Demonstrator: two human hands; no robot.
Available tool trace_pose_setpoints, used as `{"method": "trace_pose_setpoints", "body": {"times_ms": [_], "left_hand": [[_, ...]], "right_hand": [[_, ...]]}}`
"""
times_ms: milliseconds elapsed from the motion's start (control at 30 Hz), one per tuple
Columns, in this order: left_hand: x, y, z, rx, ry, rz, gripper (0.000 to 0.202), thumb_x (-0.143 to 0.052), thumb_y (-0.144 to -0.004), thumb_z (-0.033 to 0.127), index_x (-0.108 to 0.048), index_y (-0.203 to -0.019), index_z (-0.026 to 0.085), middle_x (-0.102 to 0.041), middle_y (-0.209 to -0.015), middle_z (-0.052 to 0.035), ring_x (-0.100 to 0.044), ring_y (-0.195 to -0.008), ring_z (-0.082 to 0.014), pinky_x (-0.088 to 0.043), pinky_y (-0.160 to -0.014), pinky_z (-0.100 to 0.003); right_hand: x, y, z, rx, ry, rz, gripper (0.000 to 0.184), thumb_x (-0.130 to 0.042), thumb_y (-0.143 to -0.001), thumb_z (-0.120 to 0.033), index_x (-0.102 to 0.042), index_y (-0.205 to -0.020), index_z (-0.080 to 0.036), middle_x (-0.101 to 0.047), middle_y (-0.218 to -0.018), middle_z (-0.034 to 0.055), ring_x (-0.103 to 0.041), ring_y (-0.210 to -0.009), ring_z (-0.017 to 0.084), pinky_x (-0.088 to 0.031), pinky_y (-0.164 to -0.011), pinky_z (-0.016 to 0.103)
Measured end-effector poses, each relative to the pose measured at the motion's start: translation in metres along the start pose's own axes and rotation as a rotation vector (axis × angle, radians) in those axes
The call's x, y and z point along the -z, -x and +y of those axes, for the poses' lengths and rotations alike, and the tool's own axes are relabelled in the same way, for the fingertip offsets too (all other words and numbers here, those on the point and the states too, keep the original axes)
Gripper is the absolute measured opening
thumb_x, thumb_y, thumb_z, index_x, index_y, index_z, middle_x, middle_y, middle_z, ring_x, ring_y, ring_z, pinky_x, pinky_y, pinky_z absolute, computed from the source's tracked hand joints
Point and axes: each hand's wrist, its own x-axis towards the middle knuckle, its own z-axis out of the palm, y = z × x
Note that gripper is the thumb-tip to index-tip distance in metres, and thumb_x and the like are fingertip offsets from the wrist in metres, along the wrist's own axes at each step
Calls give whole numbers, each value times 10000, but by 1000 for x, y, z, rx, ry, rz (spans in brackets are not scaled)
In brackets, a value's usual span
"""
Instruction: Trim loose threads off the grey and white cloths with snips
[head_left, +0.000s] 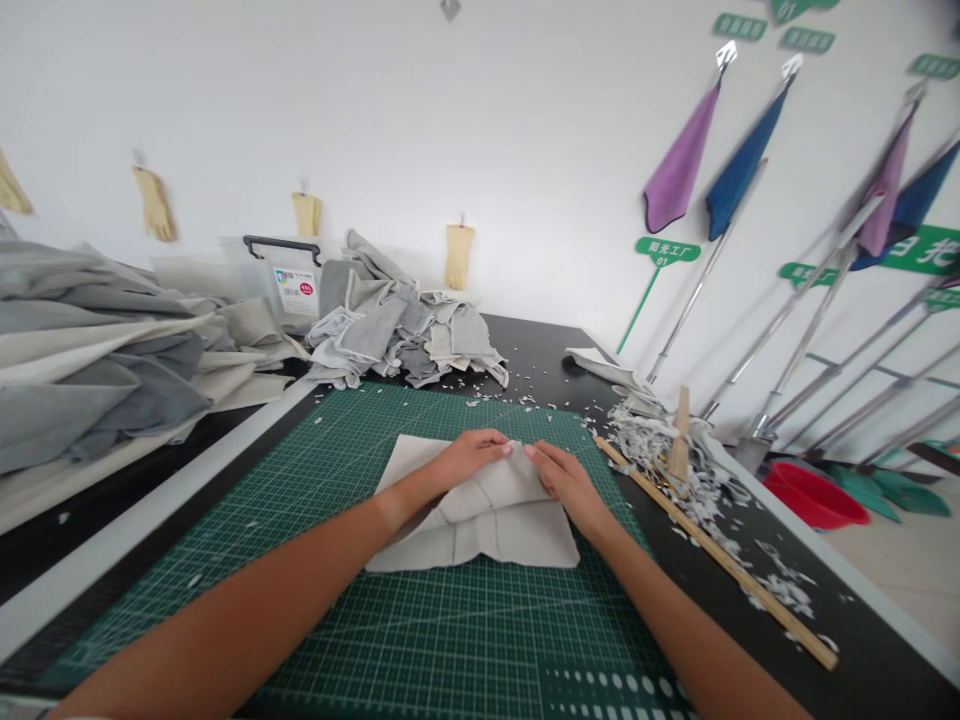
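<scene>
A pale grey-white piece of cloth (480,535) with thin dark lines lies partly folded on the green cutting mat (450,640). Its far edge is lifted between my two hands. My left hand (476,455) pinches that raised edge with thumb and fingertips. Close beside it on the right, my right hand (556,470) grips the same edge, fingers closed. Part of the cloth behind my left forearm is hidden.
Grey cloths (97,350) are heaped at left, with cut pieces (405,325) behind the mat near a clear plastic box (281,280). On the right lie a wooden ruler (720,550), another wooden strip (680,435) and cloth scraps (645,430). A red basin (814,493) stands beyond the table.
</scene>
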Motion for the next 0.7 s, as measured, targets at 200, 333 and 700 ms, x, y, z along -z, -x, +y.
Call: {"method": "trace_pose_setpoints", "body": {"times_ms": [200,333,700], "left_hand": [[0,2,3,-32,-35,-18,321,-611,-891,459,-706,-963,161,-703,-977,-45,-617,-928,-185,-447,-836,-277],[0,1,1,-29,-26,-21,330,-607,-894,463,-705,-988,162,-701,-987,-51,-620,-930,-190,-459,-832,-286],[-2,2,1,-100,-65,-41,303,-579,-927,423,-717,-1020,170,-707,-1022,-59,-623,-985,-197,-466,-886,-301]], "right_hand": [[-2,2,4,25,145,20,434,-418,-987,-550,-436,-713,-214,-451,-659,-41,-457,-660,140,-322,-594,239],[0,3,3,47,188,3,416,-398,-1001,-547,-462,-750,-222,-466,-679,-45,-482,-674,139,-333,-610,239],[-1,8,1,88,320,-15,371,-370,-1013,-556,-581,-911,-267,-583,-720,-51,-555,-679,150,-344,-623,246]]}}
